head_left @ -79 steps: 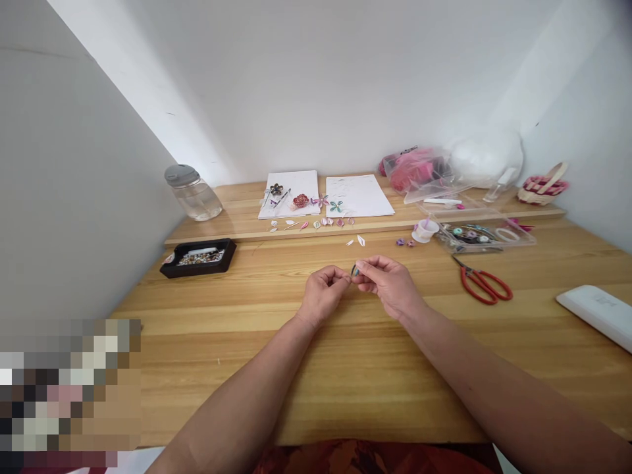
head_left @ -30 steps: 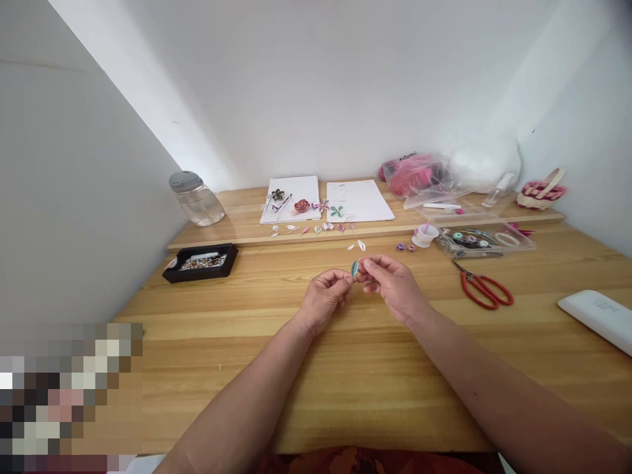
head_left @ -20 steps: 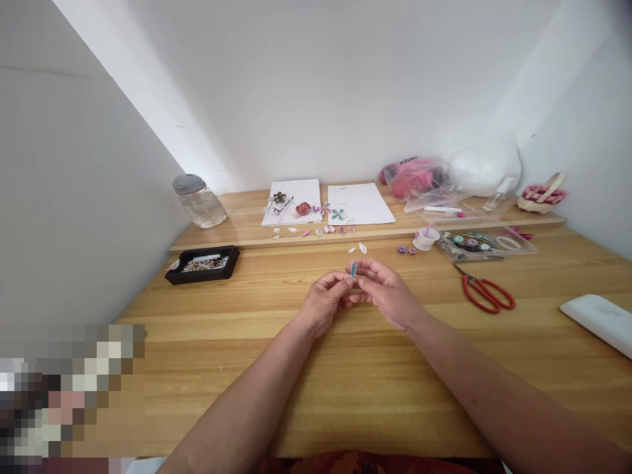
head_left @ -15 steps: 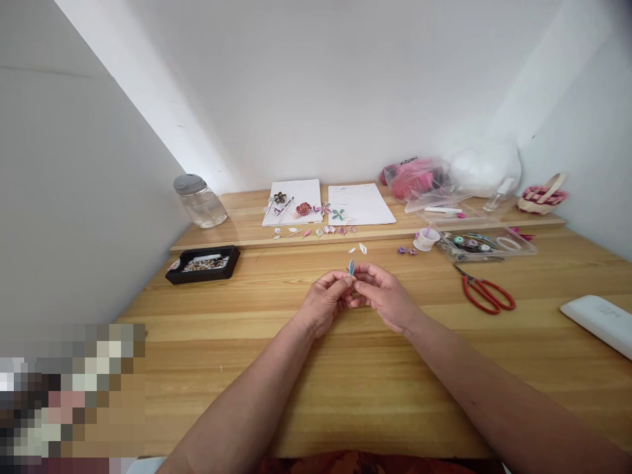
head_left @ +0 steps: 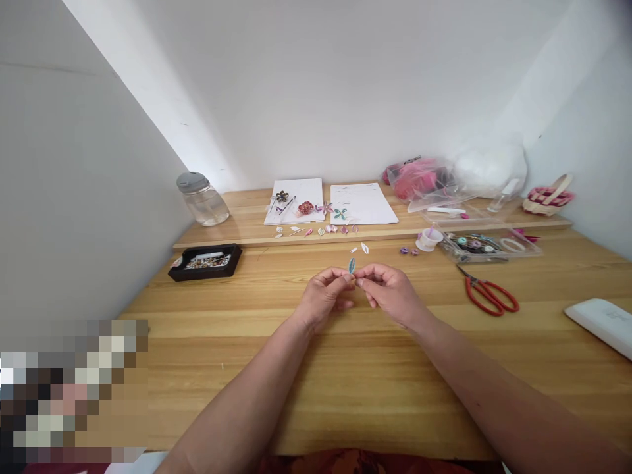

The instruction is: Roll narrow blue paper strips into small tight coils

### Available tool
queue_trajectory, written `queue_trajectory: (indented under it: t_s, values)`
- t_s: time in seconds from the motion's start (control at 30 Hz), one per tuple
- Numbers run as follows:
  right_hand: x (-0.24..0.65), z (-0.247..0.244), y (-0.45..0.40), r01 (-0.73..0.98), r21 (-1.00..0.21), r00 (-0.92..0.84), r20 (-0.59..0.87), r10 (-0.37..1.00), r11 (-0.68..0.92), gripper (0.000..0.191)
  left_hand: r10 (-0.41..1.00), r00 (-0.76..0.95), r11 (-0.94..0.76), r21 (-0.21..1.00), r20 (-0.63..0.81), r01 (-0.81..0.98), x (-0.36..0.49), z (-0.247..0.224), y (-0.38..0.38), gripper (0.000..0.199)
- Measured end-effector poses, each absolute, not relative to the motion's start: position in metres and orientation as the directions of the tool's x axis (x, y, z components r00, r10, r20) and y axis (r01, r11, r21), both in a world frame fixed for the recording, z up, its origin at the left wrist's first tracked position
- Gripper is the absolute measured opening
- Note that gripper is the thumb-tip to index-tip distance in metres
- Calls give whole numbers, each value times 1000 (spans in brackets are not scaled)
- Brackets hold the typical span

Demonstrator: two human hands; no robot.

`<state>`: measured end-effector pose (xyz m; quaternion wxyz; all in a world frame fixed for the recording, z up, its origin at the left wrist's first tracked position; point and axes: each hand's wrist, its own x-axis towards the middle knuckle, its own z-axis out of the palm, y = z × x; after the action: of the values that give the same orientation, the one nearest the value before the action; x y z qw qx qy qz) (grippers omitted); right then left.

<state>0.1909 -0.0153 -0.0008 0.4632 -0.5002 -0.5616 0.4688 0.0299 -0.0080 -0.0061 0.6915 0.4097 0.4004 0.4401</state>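
Observation:
A small teal petal (head_left: 352,265) with a pale rim stands upright above the wooden table. My left hand (head_left: 323,297) pinches it at its lower end between thumb and forefinger. Close beside it, my right hand (head_left: 390,291) is closed in a pinch near the petal's base; whatever lies between those fingertips is too small to make out. Just beyond the hands lie two white petal-shaped pieces (head_left: 364,248). Purple spools (head_left: 405,251) sit to their right.
Red-handled scissors (head_left: 491,294) lie right of my hands, below a clear box (head_left: 533,249) of spools. A black tray (head_left: 232,262) of beads is at left, near a water jar (head_left: 202,204). Several petals and flowers lie along the raised shelf (head_left: 237,238) with paper sheets (head_left: 365,197).
My right hand has drawn slightly right, away from the left, and its lower fingers have parted from the left hand's. The petal stays in the left hand. The view has shifted slightly.

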Motion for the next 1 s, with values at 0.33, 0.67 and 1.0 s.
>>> queue_trajectory:
  t_s: [0.33, 0.67, 1.0]
  values:
    - [189, 8, -25, 525, -820, -78, 218, 973, 226, 19, 977, 212, -14, 999, 24, -48, 29, -8, -2, 25]
    - [194, 14, -30, 737, -445, -307, 450, 839, 509, 18, 916, 280, -378, 850, 287, 367, 22, -10, -1, 14]
    - [216, 17, -10, 421, -900, -126, 61, 990, 109, 22, 796, 468, -547, 789, 385, 280, 21, 2, -8, 16]
